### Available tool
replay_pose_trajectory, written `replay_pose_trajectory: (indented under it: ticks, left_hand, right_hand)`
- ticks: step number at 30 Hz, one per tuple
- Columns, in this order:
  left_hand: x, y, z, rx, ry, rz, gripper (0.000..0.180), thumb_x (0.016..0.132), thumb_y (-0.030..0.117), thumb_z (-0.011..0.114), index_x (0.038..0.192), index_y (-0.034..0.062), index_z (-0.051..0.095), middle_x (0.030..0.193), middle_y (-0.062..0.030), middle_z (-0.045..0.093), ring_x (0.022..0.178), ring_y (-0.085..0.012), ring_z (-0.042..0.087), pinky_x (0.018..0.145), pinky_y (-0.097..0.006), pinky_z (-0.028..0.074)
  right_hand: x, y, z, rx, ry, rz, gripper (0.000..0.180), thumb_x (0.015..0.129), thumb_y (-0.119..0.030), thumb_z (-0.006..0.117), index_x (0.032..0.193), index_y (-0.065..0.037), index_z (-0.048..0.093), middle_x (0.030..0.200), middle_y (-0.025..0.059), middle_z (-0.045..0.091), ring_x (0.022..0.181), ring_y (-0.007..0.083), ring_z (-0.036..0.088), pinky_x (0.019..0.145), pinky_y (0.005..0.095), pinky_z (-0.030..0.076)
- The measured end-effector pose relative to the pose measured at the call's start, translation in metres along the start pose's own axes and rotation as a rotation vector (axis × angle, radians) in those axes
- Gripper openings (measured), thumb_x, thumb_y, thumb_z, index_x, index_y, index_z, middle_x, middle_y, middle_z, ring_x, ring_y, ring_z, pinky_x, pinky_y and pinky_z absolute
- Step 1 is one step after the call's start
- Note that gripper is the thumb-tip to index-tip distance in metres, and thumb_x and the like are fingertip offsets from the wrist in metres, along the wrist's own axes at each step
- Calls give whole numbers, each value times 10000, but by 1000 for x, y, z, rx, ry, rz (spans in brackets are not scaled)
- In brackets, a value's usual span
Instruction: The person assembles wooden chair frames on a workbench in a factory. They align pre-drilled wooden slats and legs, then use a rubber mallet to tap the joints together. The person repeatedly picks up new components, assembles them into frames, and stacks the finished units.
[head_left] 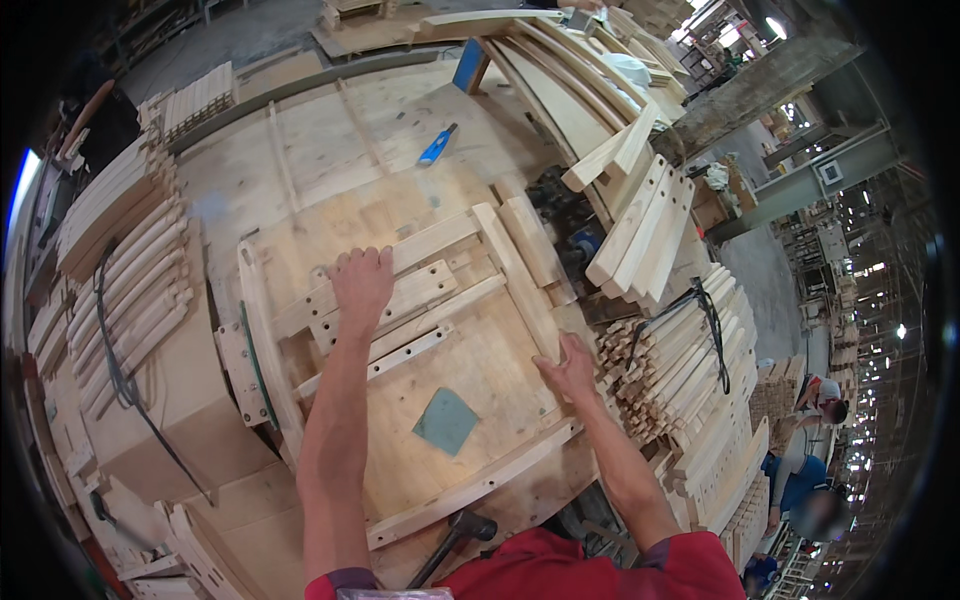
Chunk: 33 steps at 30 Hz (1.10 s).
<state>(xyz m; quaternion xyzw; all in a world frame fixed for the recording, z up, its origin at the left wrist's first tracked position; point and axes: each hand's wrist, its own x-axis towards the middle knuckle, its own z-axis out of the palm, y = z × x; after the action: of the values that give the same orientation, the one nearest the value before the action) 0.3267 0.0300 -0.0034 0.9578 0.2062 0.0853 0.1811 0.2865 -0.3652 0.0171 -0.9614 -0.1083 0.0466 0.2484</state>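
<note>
A pale wooden frame lies on the plywood bench in front of me. My left hand is closed over its far rail, knuckles up. My right hand grips the near end of the right-hand wooden rail, thumb on its edge. Between my arms are a drilled slat, a narrow drilled strip and a thin plain strip. A curved wooden piece forms the left side. The near rail runs slantwise close to my body. A green square sheet lies on the board inside.
A blue utility knife lies farther off on the bench. A black-headed mallet is by my body. Stacked curved slats stand left; bundled sticks and drilled boards crowd the right. Other people are at far right.
</note>
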Motion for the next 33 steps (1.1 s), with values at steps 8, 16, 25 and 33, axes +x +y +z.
replay_pose_trajectory:
  ticks: [8,16,25,33]
  left_hand:
    - [-18,-5,6,93,-81,94,497,1018,476,484,1142,31,668,1172,-187,675,1151,-365,606,1020,-558,407]
    - [-7,-26,-7,66,-176,269,568,1024,533,469,1197,22,647,1185,-200,665,1138,-357,614,1006,-525,420]
    - [-37,-51,-28,105,-67,246,570,1015,541,478,1185,11,599,1186,-210,656,1135,-386,599,983,-540,426]
    - [-34,-31,-21,112,-83,145,496,993,496,533,1131,23,592,1156,-218,645,1146,-386,586,979,-568,411]
  right_hand:
    - [14,-13,-20,43,-303,244,706,819,-290,791,1409,-25,507,1268,228,672,1185,378,657,1011,445,516]
    - [-9,5,3,-252,-194,211,864,858,-348,769,1507,74,385,1476,295,510,1378,417,497,1168,460,392]
    - [-22,1,3,8,-62,-1,614,823,-277,780,1323,17,579,1261,262,630,1200,419,607,1034,452,476]
    - [-13,18,4,-123,-91,96,724,853,-327,749,1425,16,466,1320,263,585,1290,429,529,1088,504,432]
